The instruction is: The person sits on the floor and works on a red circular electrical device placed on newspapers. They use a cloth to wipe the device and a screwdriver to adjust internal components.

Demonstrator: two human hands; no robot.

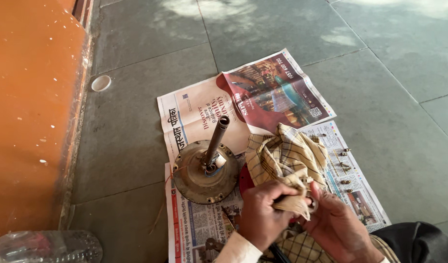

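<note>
My left hand grips a bunched end of a cream checked cloth that lies over the newspaper. My right hand closes around the same bunched end from the right, and whatever is inside the cloth is hidden. A round, dirty metal disc with a dark shaft standing up from its middle rests on the newspaper just left of my hands. A red object shows from under the cloth.
Several small screws and bolts lie on the newspaper to the right. An orange wall runs along the left. A small white cap sits on the grey stone floor. A crushed clear plastic bottle lies bottom left.
</note>
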